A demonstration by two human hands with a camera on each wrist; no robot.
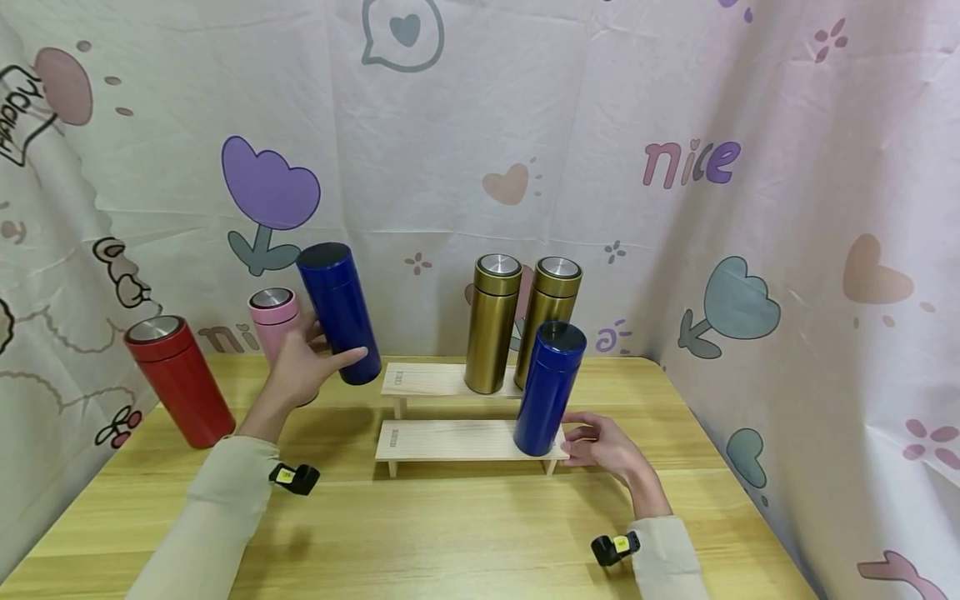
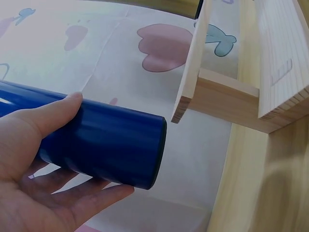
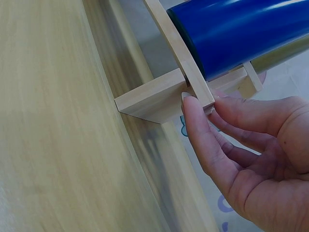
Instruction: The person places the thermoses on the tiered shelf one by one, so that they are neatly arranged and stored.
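A blue thermos bottle [image 1: 341,312] is in my left hand [image 1: 300,367], its thumb and fingers wrapped round the lower body. In the left wrist view the base of this bottle [image 2: 120,140] is bare and hangs near the left end of the wooden stand. My right hand [image 1: 603,450] pinches the right end of the lower shelf [image 1: 457,440] between thumb and fingers, as the right wrist view shows. A second blue thermos bottle [image 1: 551,387] stands on that shelf close to this hand. Two gold thermos bottles [image 1: 491,333] stand on the upper shelf [image 1: 427,379], towards its right.
Behind my left hand, a pink thermos bottle [image 1: 272,317] is partly hidden. Farther left, a red thermos bottle [image 1: 183,387] stands on the wooden table [image 1: 420,533]. A patterned curtain [image 1: 420,167] hangs along the back and both sides.
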